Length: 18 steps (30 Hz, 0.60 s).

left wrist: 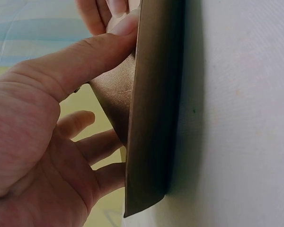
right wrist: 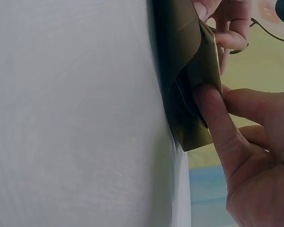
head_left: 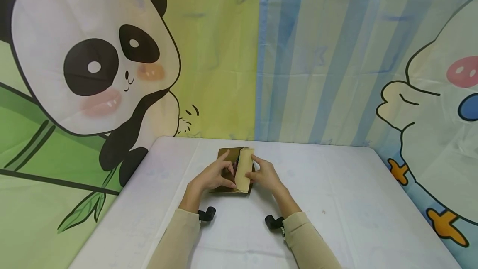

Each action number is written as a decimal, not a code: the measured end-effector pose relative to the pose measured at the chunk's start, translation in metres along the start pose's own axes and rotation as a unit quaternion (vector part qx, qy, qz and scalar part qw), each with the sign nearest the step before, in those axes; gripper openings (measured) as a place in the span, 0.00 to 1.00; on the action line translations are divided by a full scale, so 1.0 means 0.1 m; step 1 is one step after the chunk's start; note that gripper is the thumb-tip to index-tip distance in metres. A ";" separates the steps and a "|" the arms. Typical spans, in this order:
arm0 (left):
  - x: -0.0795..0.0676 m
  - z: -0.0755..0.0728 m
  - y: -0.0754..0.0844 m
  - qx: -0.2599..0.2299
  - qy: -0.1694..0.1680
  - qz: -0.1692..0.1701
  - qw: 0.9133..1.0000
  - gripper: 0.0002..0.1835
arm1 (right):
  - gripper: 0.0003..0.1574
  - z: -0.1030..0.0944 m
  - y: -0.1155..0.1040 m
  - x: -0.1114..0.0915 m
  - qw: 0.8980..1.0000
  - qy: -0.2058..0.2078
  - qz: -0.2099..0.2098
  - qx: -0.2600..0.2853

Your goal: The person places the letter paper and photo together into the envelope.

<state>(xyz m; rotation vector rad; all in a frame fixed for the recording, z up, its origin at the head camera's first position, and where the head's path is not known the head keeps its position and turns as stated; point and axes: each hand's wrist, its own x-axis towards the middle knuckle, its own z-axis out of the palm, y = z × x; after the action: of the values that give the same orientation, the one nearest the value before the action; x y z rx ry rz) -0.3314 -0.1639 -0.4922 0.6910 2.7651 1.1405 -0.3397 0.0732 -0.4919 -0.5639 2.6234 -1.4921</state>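
Observation:
A folded piece of brown kraft paper (head_left: 244,169) is at the middle of the table, its paler flap raised over a darker brown part. A sliver of something dark and patterned (head_left: 235,164) shows at the flap's left edge; most of it is hidden. From the left, my left hand (head_left: 212,175) holds the near end, thumb at the paper's edge and index finger bent, other fingers spread. Along the right side, my right hand (head_left: 267,174) pinches the flap. The right wrist view shows the thumb (right wrist: 215,111) on the inner face and fingers on the outer face.
A white cloth covers the table (head_left: 336,202). Behind it hangs a curtain (head_left: 216,61) printed with a panda and other cartoon figures. Each wrist wears a small black camera mount (head_left: 274,222) close over the tabletop.

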 end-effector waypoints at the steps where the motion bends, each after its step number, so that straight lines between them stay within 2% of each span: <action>1: 0.00 0.00 0.00 0.001 0.001 0.001 1.000 0.21 | 0.50 0.01 0.00 0.00 1.000 -0.003 0.001 -0.002; 8: 0.00 0.00 0.00 0.006 0.002 0.006 1.000 0.21 | 0.50 0.05 -0.01 0.00 0.999 -0.029 0.014 -0.008; 18: 0.01 0.00 -0.01 0.008 0.001 0.007 1.000 0.22 | 0.47 0.11 -0.02 -0.01 0.999 -0.032 0.004 0.014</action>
<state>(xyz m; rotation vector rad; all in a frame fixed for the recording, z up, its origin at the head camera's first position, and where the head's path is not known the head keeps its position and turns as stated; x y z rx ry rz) -0.3327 -0.1638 -0.4933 0.7112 2.7772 1.1241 -0.3359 0.0638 -0.4956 -0.5884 2.5503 -1.4816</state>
